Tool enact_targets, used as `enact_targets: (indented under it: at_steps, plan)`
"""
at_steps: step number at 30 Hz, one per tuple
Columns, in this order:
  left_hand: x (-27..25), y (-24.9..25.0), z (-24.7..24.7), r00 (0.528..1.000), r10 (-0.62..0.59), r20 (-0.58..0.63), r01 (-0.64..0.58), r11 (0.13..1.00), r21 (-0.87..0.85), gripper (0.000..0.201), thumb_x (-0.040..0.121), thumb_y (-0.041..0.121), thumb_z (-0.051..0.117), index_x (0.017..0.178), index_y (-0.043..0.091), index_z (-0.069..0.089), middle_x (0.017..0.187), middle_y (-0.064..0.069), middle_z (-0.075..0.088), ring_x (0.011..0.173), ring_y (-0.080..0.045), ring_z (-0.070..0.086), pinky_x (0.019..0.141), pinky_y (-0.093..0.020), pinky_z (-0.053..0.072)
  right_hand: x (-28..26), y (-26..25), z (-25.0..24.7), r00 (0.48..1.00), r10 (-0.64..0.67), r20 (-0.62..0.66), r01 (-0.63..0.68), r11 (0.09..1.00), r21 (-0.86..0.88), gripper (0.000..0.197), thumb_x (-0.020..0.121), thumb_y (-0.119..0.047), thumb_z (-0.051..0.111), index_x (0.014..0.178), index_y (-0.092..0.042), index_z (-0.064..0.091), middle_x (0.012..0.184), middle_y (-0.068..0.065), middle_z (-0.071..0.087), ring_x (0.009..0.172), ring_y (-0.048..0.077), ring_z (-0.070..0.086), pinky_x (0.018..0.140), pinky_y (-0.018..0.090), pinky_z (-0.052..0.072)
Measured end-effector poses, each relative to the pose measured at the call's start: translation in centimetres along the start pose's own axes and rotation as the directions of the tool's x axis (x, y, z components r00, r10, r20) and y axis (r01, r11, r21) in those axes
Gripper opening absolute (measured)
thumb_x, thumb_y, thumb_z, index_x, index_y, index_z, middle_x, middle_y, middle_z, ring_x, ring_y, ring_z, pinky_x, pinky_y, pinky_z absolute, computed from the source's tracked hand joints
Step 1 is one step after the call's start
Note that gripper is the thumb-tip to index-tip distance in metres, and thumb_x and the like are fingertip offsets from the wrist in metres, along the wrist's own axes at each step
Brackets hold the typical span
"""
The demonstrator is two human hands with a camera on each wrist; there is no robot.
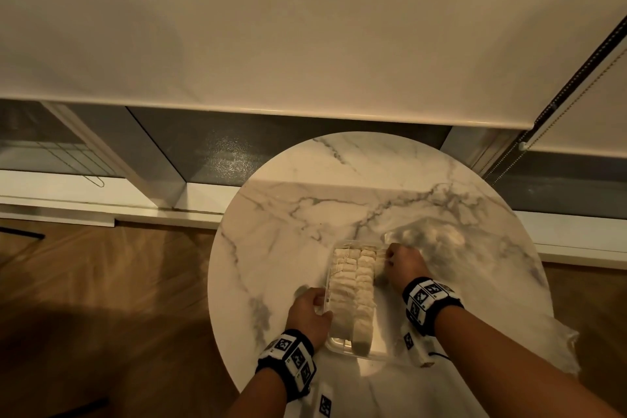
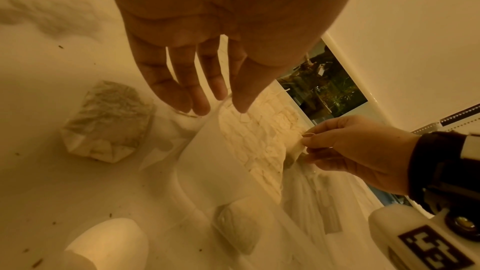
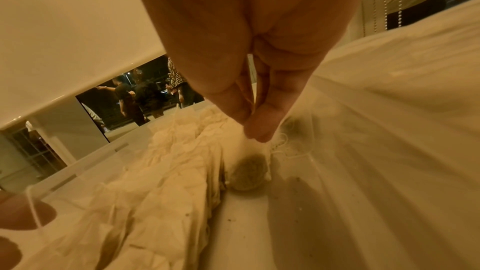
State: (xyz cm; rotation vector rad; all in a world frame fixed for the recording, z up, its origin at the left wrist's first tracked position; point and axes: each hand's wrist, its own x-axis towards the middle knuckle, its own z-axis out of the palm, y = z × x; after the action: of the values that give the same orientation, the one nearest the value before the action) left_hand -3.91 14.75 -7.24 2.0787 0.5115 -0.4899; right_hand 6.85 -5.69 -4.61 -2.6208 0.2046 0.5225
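A clear plastic tray (image 1: 341, 347) sits on the round marble table (image 1: 298, 214), packed with two rows of white tea bags (image 1: 353, 278). My left hand (image 1: 320, 305) grips the tray's left wall, thumb inside and fingers (image 2: 187, 106) outside. At the tray's far right side, my right hand (image 1: 390, 256) pinches the top of one tea bag (image 3: 249, 174) between thumb and fingertips (image 3: 259, 130). That bag hangs down into the bare strip of the tray beside the rows. In the left wrist view the right hand (image 2: 306, 141) holds the same tea bag (image 2: 296, 151).
One loose tea bag (image 2: 109, 124) lies on the table just left of the tray. Crumpled clear plastic wrap (image 1: 427, 237) spreads right of the tray and under my right forearm. Behind the table are a window and a lowered roller blind (image 1: 305, 27); wooden floor lies to the left.
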Motion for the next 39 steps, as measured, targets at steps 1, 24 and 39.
enact_targets:
  at_steps: [1, 24, 39]
  plan:
    - [0.0, -0.1, 0.0, 1.0, -0.003, 0.0, 0.003, 1.0, -0.004, 0.037, 0.083, 0.011, 0.066, 0.118, 0.021, 0.062, 0.103, 0.01, 0.063, 0.093, -0.005, 0.058, 0.067, -0.002, 0.038, -0.1, 0.0, 0.1, 1.0, 0.012, -0.01, -0.012, 1.0, 0.003, 0.021, 0.089, -0.013, 0.05, 0.104, -0.011, 0.065, 0.102, 0.014, 0.066, 0.091, 0.03, 0.063, 0.077, 0.031, 0.052]
    - [1.3, -1.4, -2.5, 0.994, -0.079, -0.076, 0.062, 0.976, -0.207, 0.019, 0.093, 0.036, 0.058, 0.086, 0.022, 0.068, 0.086, -0.001, 0.071, 0.071, -0.015, 0.063, 0.065, -0.028, 0.054, -6.5, 1.6, 0.7, 1.0, 0.021, -0.022, -0.014, 0.954, 0.301, 0.014, 0.09, -0.016, 0.06, 0.088, -0.028, 0.067, 0.08, -0.013, 0.063, 0.075, 0.001, 0.058, 0.063, 0.015, 0.043]
    - [5.5, -2.5, -4.2, 0.907, 0.243, 0.345, -0.421, 0.463, 0.78, 0.038, 0.092, 0.027, 0.051, 0.13, 0.033, 0.048, 0.137, -0.002, 0.038, 0.125, -0.026, 0.038, 0.096, -0.041, 0.043, -11.6, 0.8, 2.9, 0.999, 0.033, 0.024, -0.039, 0.936, 0.349, 0.012, 0.091, -0.025, 0.06, 0.098, -0.028, 0.07, 0.085, -0.011, 0.067, 0.068, 0.002, 0.062, 0.056, 0.009, 0.045]
